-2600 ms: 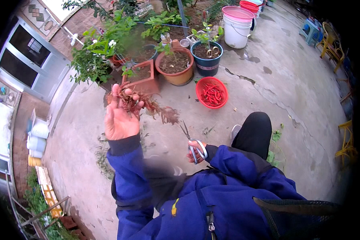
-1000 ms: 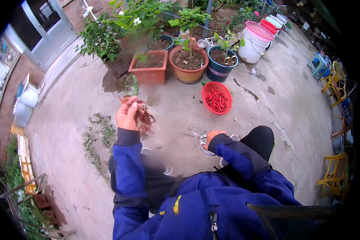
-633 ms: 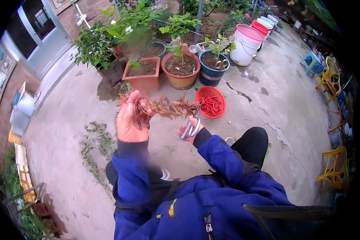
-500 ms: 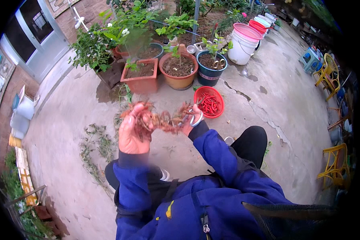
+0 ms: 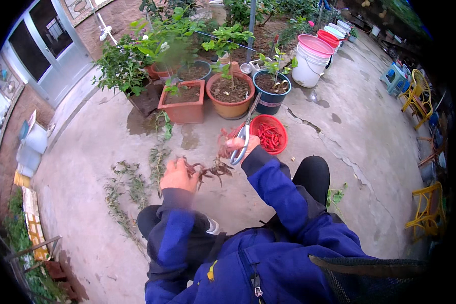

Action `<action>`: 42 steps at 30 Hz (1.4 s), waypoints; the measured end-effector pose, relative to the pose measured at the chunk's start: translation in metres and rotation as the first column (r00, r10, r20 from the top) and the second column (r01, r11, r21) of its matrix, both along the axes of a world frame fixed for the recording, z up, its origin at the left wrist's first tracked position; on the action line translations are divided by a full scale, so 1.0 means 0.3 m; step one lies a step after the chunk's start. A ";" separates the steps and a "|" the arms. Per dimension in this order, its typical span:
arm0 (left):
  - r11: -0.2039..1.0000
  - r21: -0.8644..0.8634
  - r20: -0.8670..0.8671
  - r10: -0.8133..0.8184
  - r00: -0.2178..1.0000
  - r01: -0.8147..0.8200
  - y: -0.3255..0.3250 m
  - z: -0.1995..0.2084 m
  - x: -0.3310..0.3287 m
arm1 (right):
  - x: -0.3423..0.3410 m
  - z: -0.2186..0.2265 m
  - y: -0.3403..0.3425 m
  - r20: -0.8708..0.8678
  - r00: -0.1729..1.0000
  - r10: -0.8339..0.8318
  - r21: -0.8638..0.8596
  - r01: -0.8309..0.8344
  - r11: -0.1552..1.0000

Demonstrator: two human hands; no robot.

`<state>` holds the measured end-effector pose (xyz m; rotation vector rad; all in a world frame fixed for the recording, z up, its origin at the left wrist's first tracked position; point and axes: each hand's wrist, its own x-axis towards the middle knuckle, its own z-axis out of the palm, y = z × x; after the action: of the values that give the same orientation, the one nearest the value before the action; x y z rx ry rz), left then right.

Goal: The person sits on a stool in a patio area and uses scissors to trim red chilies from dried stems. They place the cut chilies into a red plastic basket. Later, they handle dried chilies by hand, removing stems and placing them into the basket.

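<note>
My left hand [image 5: 178, 175] grips a bunch of dried reddish-brown stems [image 5: 210, 168] low over the concrete ground. My right hand [image 5: 242, 144] is raised toward a red basket [image 5: 283, 145] of red chili peppers and holds a pair of scissors [image 5: 244, 137] with blades pointing up, along with some reddish pieces. Both arms wear blue sleeves. The basket sits on the ground just beyond my right hand.
Potted plants stand ahead: a rectangular terracotta planter [image 5: 185, 97], a round orange pot [image 5: 231, 93], a dark blue pot [image 5: 270, 90]. White and pink buckets [image 5: 310, 63] sit at the back right. Cut green stems [image 5: 137, 177] lie to the left. Yellow chairs [image 5: 424, 213] stand at right.
My left hand dropped lower with the dried stems. My right hand pulled away from the bunch and moved toward the red basket with the scissors.
</note>
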<state>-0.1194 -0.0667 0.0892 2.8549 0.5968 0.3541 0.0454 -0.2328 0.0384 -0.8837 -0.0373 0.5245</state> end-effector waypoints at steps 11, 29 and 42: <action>-0.062 -0.865 0.492 0.086 0.866 0.498 -0.089 -0.195 0.061 | -0.170 0.061 0.053 0.019 0.996 0.091 -0.076 -0.090 0.993; -0.236 -0.765 0.531 0.294 0.795 0.598 -0.097 -0.180 0.089 | -0.100 -0.006 -0.118 -0.014 1.000 -0.024 -0.253 0.020 0.967; -0.319 -0.838 0.364 0.280 0.888 0.444 0.099 -0.143 0.114 | -0.198 -0.041 -0.263 -0.021 0.880 0.474 -0.225 -0.466 0.855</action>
<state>-0.0852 -0.0371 0.0463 0.8876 0.2276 0.2282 -0.0141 -0.3116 0.0259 -1.1124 -0.2372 0.9881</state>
